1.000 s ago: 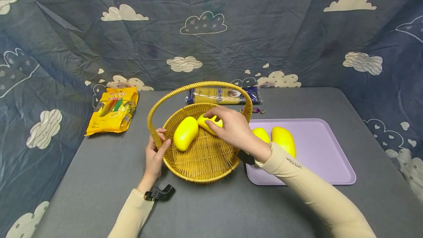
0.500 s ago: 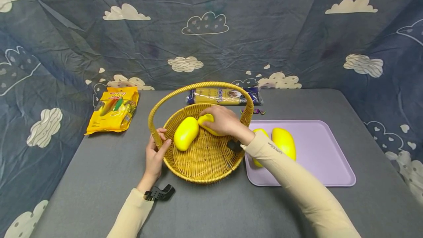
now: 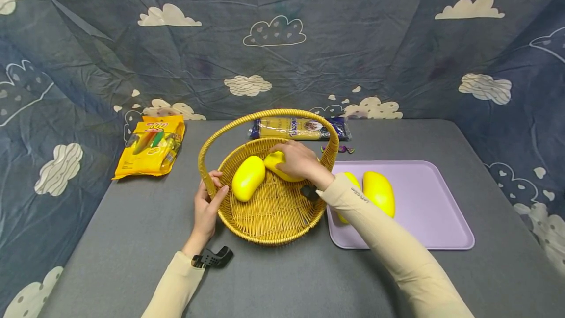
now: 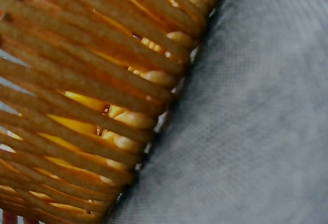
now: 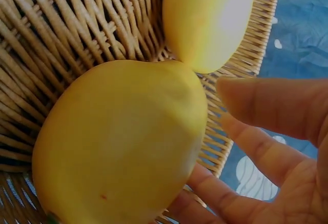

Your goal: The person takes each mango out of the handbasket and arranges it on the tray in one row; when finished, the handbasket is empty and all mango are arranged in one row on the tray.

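Observation:
A wicker basket (image 3: 269,239) with a tall arched handle stands mid-table and holds two yellow mangoes. My left hand (image 3: 206,212) grips its left rim at the handle's foot, thumb inside. In the left wrist view the woven basket wall (image 4: 92,80) fills the left half. Reaching in from the right, my right hand (image 3: 301,162) is at the right-hand mango (image 3: 274,159). In the right wrist view its fingers (image 5: 220,190) touch the far side of that mango (image 5: 120,142), while the thumb stands off it. The other mango (image 3: 248,178) lies just left, against its tip.
A lilac tray (image 3: 434,200) on the right bears two more mangoes (image 3: 379,193), one partly behind my right sleeve. Behind the basket lie a pasta packet (image 3: 287,129) and a small wrapped candy (image 3: 344,149). A yellow snack bag (image 3: 150,148) lies at the back left.
My right hand has come down from above the right-hand mango to its side, and its forearm has swung left. The left hand and basket stay put.

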`<state>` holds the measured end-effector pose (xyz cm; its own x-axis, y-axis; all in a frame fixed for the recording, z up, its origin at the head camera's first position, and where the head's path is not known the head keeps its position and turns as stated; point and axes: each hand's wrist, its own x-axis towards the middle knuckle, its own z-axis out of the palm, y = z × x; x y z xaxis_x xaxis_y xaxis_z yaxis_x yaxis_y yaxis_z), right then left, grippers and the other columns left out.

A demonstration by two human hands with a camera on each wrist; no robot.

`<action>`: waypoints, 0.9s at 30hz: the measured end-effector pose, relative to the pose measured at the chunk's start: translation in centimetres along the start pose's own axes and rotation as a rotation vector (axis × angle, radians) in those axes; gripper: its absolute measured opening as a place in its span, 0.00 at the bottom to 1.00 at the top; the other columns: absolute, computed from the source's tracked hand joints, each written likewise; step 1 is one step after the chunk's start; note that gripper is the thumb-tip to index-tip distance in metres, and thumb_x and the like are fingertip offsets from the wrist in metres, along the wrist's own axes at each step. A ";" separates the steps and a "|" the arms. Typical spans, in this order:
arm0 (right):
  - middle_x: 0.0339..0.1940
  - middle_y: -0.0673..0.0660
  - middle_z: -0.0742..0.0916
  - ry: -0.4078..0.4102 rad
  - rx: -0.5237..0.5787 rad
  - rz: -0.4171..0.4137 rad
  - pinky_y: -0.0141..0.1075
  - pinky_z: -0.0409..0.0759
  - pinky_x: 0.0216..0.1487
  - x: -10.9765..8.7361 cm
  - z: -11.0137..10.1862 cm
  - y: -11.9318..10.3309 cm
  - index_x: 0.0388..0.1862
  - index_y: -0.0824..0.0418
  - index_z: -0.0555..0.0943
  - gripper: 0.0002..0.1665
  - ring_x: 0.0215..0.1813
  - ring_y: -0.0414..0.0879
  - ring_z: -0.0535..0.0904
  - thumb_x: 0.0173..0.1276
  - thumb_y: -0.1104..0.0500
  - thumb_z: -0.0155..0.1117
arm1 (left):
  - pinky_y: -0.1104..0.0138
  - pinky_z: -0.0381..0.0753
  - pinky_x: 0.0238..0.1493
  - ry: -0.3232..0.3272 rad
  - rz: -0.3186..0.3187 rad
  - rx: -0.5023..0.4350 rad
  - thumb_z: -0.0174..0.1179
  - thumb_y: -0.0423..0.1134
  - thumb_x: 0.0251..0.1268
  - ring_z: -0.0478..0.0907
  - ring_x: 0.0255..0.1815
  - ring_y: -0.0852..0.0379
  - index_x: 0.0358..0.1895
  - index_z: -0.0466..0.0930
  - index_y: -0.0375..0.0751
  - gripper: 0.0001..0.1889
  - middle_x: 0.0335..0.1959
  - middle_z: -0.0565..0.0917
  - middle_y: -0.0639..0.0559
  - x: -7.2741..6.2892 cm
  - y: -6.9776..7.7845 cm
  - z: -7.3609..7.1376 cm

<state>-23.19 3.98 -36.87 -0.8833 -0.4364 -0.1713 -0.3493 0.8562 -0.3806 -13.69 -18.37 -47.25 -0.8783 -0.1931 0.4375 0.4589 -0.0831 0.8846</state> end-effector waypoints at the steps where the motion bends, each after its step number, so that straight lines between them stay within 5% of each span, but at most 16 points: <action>1: 0.62 0.57 0.75 0.004 -0.006 0.003 0.50 0.72 0.47 0.1 0.1 0.1 0.63 0.48 0.75 0.27 0.60 0.52 0.69 0.63 0.55 0.63 | 0.66 0.61 0.51 -0.001 0.001 0.000 0.55 0.23 0.62 0.64 0.51 0.48 0.39 0.65 0.20 0.09 0.52 0.68 0.31 0.0 0.0 0.0; 16: 0.51 0.60 0.76 0.012 -0.022 0.022 0.47 0.71 0.41 0.0 1.0 1.0 0.62 0.48 0.74 0.34 0.47 0.52 0.73 0.56 0.45 0.71 | 0.66 0.61 0.51 -0.005 0.007 -0.011 0.54 0.23 0.62 0.64 0.52 0.46 0.39 0.64 0.20 0.09 0.51 0.68 0.32 0.0 0.0 0.1; 27: 0.59 0.54 0.79 -0.073 -0.054 0.007 0.50 0.70 0.46 -0.3 0.7 1.4 0.62 0.44 0.74 0.40 0.55 0.53 0.74 0.50 0.38 0.72 | 0.66 0.61 0.49 -0.002 -0.006 -0.008 0.55 0.23 0.62 0.64 0.50 0.49 0.40 0.64 0.21 0.10 0.52 0.68 0.32 -0.1 -0.1 0.0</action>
<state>-23.15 5.10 -38.01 -0.8615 -0.4473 -0.2402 -0.3608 0.8722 -0.3302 -13.68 -18.30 -47.38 -0.8814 -0.1909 0.4321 0.4543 -0.0924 0.8860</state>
